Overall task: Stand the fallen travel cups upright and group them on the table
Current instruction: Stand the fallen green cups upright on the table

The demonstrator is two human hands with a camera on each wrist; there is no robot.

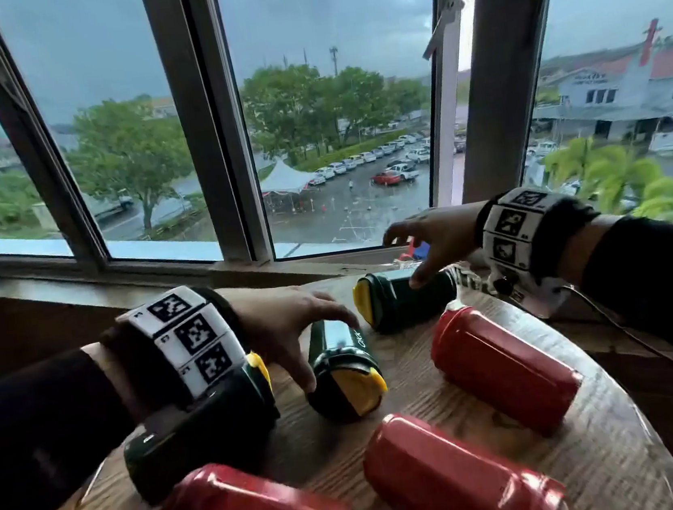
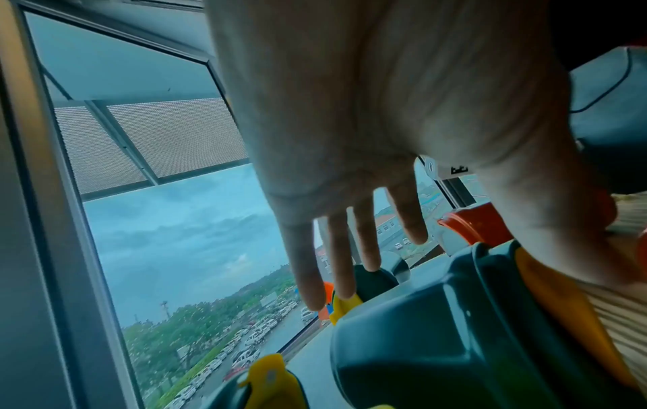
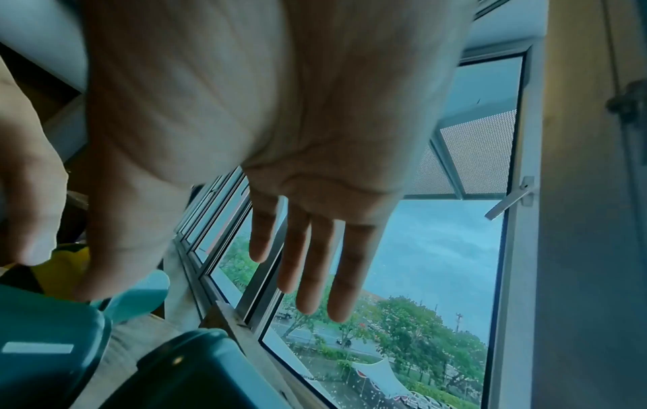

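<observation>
round wooden table [image 1: 630,452] beside grey-framed windows [image 1: 223,141] under overcast daylight.

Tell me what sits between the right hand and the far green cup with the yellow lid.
Nothing visible. The right hand is spread open directly above the far dark green travel cup with the yellow lid, which lies on its side on the round wooden table; its thumb appears to touch the cup's body already.

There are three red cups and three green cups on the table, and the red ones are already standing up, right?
Not quite. The head view shows the three red cups lying on their sides, like the three green cups on the table.
</observation>
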